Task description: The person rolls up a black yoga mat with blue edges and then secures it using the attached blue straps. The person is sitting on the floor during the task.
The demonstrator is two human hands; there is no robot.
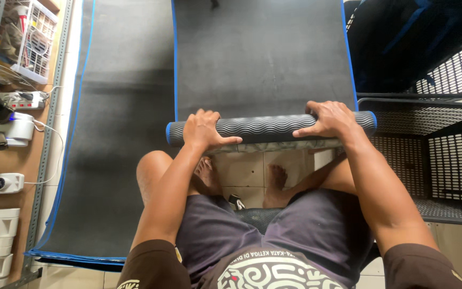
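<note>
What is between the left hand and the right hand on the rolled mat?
In the head view, only a bare stretch of the rolled mat, grey with a wavy pattern, lies between the left hand and the right hand.

Far end of the grey mat cut off by top edge; rolled part partly covered by left hand and right hand; wire basket contents too cluttered to tell; shelf clipped at left edge.

The person wears dark purple shorts and a brown shirt with white swirl patterning.
</note>
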